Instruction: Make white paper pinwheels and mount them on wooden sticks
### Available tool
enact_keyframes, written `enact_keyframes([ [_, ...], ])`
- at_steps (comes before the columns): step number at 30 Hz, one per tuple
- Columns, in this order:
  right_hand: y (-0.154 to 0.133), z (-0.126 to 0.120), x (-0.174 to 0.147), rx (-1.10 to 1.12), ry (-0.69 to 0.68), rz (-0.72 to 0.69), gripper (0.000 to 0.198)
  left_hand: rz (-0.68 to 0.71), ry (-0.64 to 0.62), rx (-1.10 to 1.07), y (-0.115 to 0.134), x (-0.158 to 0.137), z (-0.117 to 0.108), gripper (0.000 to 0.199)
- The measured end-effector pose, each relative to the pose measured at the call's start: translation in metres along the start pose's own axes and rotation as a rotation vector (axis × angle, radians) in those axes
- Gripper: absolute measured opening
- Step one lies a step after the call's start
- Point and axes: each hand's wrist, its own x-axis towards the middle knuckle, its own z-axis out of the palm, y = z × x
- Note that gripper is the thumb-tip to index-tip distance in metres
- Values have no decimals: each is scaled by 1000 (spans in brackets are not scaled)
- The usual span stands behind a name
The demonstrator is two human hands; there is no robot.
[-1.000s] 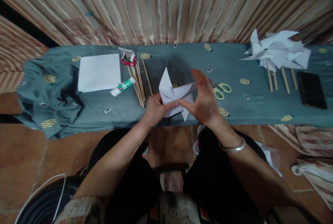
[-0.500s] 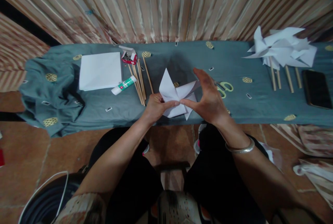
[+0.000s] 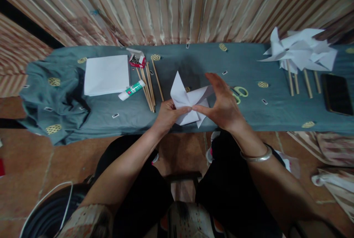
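A white paper pinwheel (image 3: pixel 190 100), its corners folded in toward the middle, is held just above the front edge of the cloth-covered table. My left hand (image 3: pixel 167 114) grips its left side, with the thumb on top at the centre and the other fingers mostly underneath. From the right, my right hand (image 3: pixel 224 105) presses its thumb on the centre, almost tip to tip with the left thumb. The right index finger stands raised and apart; what the remaining right fingers do behind the paper is hidden. Just beyond that hand lie green-handled scissors (image 3: pixel 240 91), partly covered.
On the left are a stack of white paper (image 3: pixel 107 75), a glue stick (image 3: pixel 131 90), an open red box of small metal pins (image 3: pixel 137 59) and several wooden sticks (image 3: pixel 149 87). At the right, finished-looking pinwheels on sticks (image 3: pixel 301 50) lie near a phone (image 3: pixel 337 94).
The pinwheel and both hands have shifted very slightly to the right. Both thumbs keep their place at its centre.
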Motion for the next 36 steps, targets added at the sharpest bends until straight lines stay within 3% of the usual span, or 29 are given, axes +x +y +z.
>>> enact_keyframes([
  [4, -3, -1, 1, -4, 16, -3, 90, -4, 49, -67, -2, 2, 4, 26],
  [8, -11, -9, 1, 29, 114, -5, 84, -29, 97, -129, 2, 4, 4, 27],
  [12, -11, -9, -1, 123, 209, 112, 81, -23, 121, -157, 6, 6, 1, 25],
  [18, 7, 14, 1, 592, 11, 295, 92, -18, 136, -152, 4, 6, -1, 29],
  [21, 7, 13, 5, 821, 38, 425, 94, -11, 156, -156, 5, 6, -1, 29],
  [23, 1, 9, 8, 925, 80, 515, 88, -7, 170, -159, 7, 6, -2, 29],
  [26, -13, 4, 9, 1037, 30, 572, 72, -5, 166, -174, 8, 5, -1, 30],
  [30, -26, 10, 7, 1059, -55, 585, 66, -2, 153, -177, 6, 6, 1, 28],
  [36, -21, 21, 4, 971, 8, 572, 62, 19, 140, -143, 1, 8, 2, 31],
])
